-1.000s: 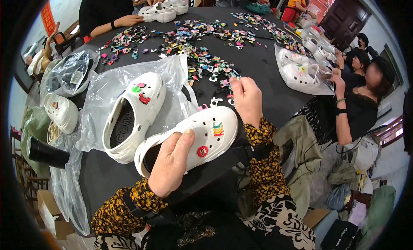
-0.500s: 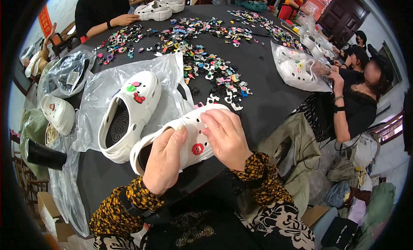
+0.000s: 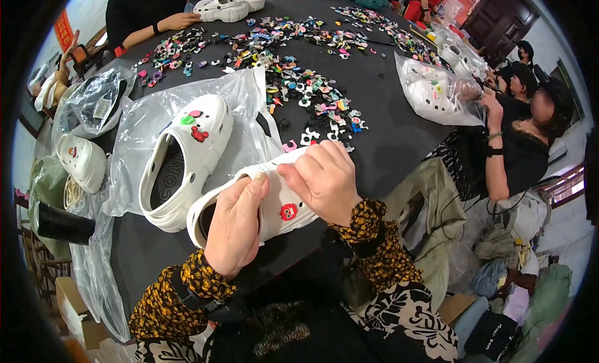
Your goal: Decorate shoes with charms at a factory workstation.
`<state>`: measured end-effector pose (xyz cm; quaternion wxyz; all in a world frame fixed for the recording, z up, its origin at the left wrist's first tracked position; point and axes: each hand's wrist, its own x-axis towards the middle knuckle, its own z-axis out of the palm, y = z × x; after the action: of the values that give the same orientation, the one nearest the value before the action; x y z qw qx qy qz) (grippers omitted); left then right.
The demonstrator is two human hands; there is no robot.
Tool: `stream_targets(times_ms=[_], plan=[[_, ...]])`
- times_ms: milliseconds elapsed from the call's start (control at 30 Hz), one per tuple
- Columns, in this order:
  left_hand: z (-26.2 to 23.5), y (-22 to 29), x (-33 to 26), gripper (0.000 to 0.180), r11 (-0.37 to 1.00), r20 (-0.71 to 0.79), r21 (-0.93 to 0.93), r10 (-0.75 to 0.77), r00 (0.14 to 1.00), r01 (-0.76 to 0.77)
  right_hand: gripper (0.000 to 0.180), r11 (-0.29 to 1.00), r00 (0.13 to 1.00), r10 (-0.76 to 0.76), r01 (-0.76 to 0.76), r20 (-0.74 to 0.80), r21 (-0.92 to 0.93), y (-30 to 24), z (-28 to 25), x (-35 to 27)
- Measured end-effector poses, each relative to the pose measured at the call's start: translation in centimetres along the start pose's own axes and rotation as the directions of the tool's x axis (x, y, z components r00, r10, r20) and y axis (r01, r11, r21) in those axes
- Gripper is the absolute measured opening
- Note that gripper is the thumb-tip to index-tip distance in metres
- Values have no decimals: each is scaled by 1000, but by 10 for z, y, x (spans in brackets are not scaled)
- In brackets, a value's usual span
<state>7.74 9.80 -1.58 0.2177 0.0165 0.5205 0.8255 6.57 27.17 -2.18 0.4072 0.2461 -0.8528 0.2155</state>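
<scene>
A white clog [image 3: 272, 222] with a red charm [image 3: 287, 212] on its upper is tilted in front of me. My left hand [image 3: 235, 224] grips it by the opening, thumb lying along the upper. At the toe, my right hand [image 3: 324, 179] rests with its fingers curled in; whatever is between them is hidden. To the left, on a clear plastic bag [image 3: 134, 138], lies the matching white clog [image 3: 215, 122], bearing a green charm [image 3: 188, 120], a pink charm [image 3: 196, 113] and a red charm [image 3: 199, 134].
Many small colourful charms [image 3: 312, 91] are scattered over the black table [image 3: 380, 157]. Another white clog [image 3: 82, 163] and a black cylinder [image 3: 65, 224] are at the left. Across the table is a person's hand [image 3: 181, 21] by white clogs [image 3: 219, 8]. At right, a person holds bagged clogs [image 3: 430, 91].
My right hand has turned, its fingers curling further over the toe and its thumb shifting left. The left hand keeps its grip on the clog.
</scene>
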Motion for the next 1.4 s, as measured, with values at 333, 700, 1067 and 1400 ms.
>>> stream_targets(times_ms=[333, 700, 1067, 1400], plan=[[-13, -4, 11, 33, 998, -17, 34, -60, 998, 61, 32, 993, 980, 70, -50, -184, 108, 8, 0, -14], [-1, 10, 1, 35, 994, 95, 104, -22, 995, 12, 37, 780, 780, 626, -626, 17, -4, 92, 1, -3], [-16, 17, 5, 44, 984, 171, 170, -89, 981, 60, 18, 956, 966, 257, -259, 28, 136, 25, -13, 2], [-15, 13, 7, 32, 988, 135, 138, -81, 988, 62, 31, 999, 992, 47, -46, 121, -9, -53, -2, -42]])
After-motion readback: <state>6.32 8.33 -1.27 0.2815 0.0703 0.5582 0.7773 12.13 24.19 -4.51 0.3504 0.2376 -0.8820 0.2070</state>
